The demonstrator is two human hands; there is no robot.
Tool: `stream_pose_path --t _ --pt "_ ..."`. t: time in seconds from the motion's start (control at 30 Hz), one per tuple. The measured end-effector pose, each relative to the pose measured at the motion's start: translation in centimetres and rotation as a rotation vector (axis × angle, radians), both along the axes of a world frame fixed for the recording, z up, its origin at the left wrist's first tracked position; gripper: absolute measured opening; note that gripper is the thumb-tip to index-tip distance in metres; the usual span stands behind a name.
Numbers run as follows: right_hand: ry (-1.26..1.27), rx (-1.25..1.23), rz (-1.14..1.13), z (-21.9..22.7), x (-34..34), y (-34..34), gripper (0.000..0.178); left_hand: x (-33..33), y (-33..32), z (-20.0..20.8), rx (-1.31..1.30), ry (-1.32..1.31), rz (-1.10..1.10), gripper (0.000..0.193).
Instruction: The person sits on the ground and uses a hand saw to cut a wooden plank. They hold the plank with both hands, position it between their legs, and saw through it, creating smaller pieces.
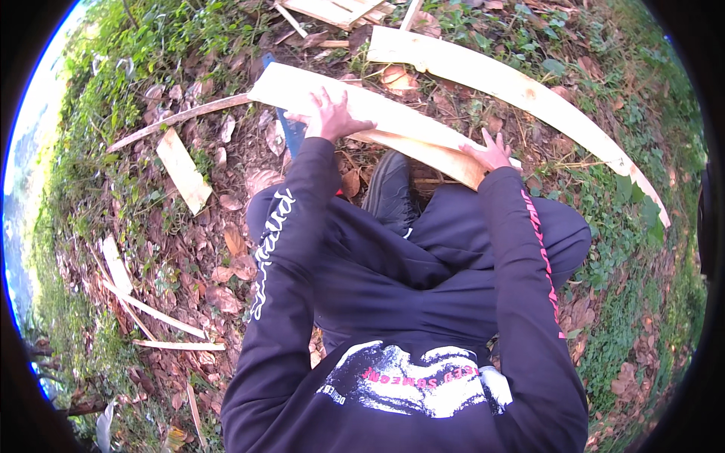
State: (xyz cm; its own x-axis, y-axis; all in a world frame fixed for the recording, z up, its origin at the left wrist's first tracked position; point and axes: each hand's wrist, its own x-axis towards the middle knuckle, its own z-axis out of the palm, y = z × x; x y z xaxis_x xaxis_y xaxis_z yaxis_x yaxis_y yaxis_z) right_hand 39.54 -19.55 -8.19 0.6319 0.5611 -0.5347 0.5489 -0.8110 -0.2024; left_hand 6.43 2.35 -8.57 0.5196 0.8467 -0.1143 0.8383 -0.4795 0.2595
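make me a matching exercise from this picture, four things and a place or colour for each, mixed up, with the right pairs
1. left hand
2. shoe
3. right hand
4. short board

A. on the plank, close to its right end
B. pale, apart from both hands, off to the left
C. on the plank, nearer its left end
D. dark in colour

Right pairs: 1-C, 2-D, 3-A, 4-B

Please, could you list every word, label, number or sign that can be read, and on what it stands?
Left sleeve: white script, wording not repeated here.
Right sleeve: pink letters, likewise.
Shirt front: pink letters, likewise; white ones too small to read.
Board: none seen.
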Motion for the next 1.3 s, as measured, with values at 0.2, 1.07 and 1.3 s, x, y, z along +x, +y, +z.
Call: stream_pose_path --t 0.2,1.07,1.3 --pt "0.023 0.058 0.048 -0.1 -1.2 0.9 0.112 -1.4 1.3 -3.4 0.036 0.153 0.065 0.120" --pt "-0.024 0.079 0.138 -2.9 1.2 0.1 0.106 0.0 -1.6 4.3 -0.107 0.126 0.098 0.119" --pt "-0.191 0.216 0.188 -2.2 0.3 -0.1 0.084 0.3 -1.4 3.4 -0.203 0.146 0.093 0.121"
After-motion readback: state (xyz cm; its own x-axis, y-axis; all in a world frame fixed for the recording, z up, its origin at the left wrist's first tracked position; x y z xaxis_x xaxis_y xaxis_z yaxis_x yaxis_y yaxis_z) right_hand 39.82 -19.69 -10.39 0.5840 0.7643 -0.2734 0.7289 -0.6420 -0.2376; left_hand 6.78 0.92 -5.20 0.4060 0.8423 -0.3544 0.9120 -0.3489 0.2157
